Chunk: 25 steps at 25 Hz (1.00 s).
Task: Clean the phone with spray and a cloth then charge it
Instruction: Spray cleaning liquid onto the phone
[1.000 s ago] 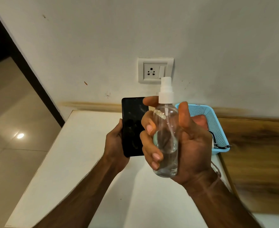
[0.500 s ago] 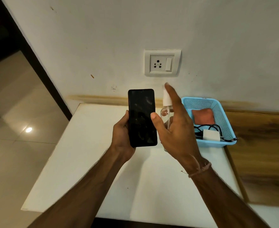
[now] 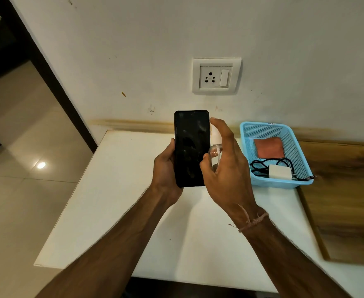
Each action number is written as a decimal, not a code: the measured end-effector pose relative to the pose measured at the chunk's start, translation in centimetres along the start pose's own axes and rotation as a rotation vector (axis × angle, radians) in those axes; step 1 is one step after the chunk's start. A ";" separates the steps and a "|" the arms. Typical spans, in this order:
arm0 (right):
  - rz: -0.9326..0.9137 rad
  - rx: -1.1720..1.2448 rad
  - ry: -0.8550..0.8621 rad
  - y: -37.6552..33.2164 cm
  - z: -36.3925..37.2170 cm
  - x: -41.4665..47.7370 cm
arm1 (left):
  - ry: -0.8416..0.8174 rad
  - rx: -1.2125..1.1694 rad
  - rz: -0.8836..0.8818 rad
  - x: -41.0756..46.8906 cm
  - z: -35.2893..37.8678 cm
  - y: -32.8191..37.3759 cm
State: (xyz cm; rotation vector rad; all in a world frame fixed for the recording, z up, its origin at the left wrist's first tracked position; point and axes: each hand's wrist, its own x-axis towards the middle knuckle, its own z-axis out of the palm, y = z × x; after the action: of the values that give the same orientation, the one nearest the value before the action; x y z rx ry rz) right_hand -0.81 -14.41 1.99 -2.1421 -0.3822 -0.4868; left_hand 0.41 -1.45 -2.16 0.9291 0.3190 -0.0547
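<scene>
Head view, steeply down at table [image 3: 103, 211]

phone [image 3: 190, 147]: one
spray bottle [image 3: 215, 137]: one, mostly hidden by a hand
hands: two, the left hand [image 3: 166, 168] and the right hand [image 3: 224, 168]
basket [image 3: 262, 127]: one, blue
cloth [image 3: 269, 150]: one, reddish
charger plug [image 3: 279, 172]: one, white
cable [image 3: 257, 172]: one, black
wall socket [image 3: 210, 76]: one
switch [image 3: 224, 77]: one
table [image 3: 112, 201]: one, white
</scene>
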 end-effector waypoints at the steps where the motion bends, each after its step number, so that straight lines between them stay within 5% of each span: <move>1: -0.006 0.002 0.014 0.0 0.0 0.0 | 0.000 0.006 0.000 0.0 0.0 0.0; 25: -0.054 -0.070 -0.035 0.6 0.9 -3.3 | 0.009 -0.006 0.034 0.6 -0.6 0.3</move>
State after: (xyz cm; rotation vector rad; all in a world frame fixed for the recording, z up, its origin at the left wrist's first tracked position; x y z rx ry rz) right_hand -3.20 -14.30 -0.48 -2.2153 -0.4502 -0.5006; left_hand 0.87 -0.71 -2.42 0.9285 0.3119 -0.0182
